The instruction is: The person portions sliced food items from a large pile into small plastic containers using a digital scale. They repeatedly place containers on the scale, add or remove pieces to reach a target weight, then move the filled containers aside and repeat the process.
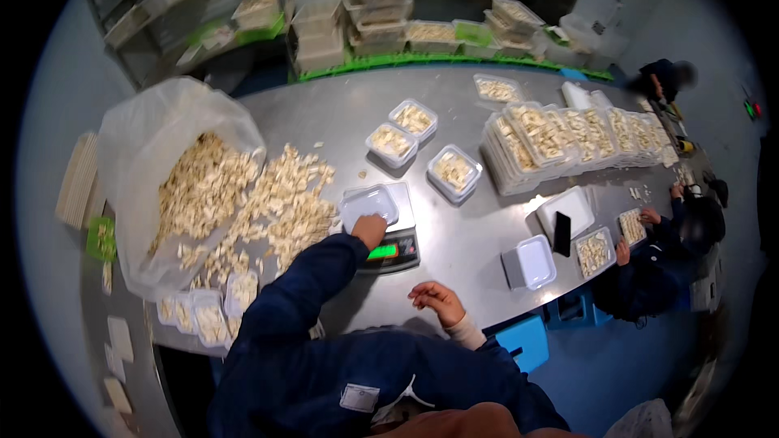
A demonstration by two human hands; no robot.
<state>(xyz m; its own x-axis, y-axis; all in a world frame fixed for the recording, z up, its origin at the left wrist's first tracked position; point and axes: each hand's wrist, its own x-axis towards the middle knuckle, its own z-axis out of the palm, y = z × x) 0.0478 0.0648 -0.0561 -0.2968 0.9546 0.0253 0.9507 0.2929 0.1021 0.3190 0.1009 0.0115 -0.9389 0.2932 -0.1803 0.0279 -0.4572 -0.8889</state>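
My left hand (370, 231) is closed at the near edge of a clear plastic tub (367, 205), which looks empty. The tub is over the plate of a digital scale (389, 250) with a lit green display. My fingertips are partly hidden. Lower right of the scale, my right hand (438, 303) hovers with loosely bent fingers, apart and holding nothing. To the left of the scale lies a heap of pale, dry-looking chopped pieces (284, 195), spilling from a big clear plastic bag (130, 154).
Beyond the scale stand filled tubs (392, 144) and another filled stack (454, 172). Long stacks of filled trays (540, 138) line the right. Nearer are an upright stack of tubs (531, 264) and a phone (562, 234). A co-worker (673, 243) handles trays at the right edge.
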